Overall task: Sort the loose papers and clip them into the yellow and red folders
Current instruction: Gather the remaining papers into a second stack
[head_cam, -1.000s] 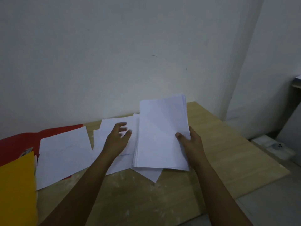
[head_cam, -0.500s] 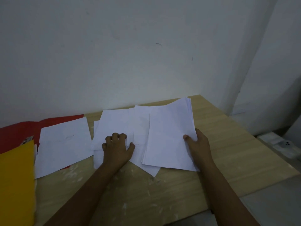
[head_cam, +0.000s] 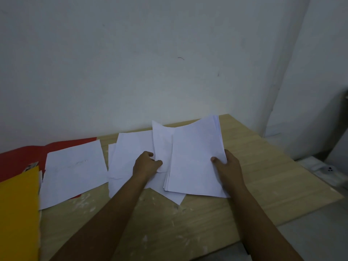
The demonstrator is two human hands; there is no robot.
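The right hand [head_cam: 228, 167] grips a paper stack [head_cam: 195, 162] (thumb on top); the left hand [head_cam: 146, 164] pinches one sheet [head_cam: 162, 144].

Matt paper sheets [head_cam: 195, 162] – scuffed wood-grain table [head_cam: 188, 228].

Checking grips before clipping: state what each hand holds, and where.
Right hand grips the paper stack at its right edge. Left hand pinches a single sheet near its lower corner.
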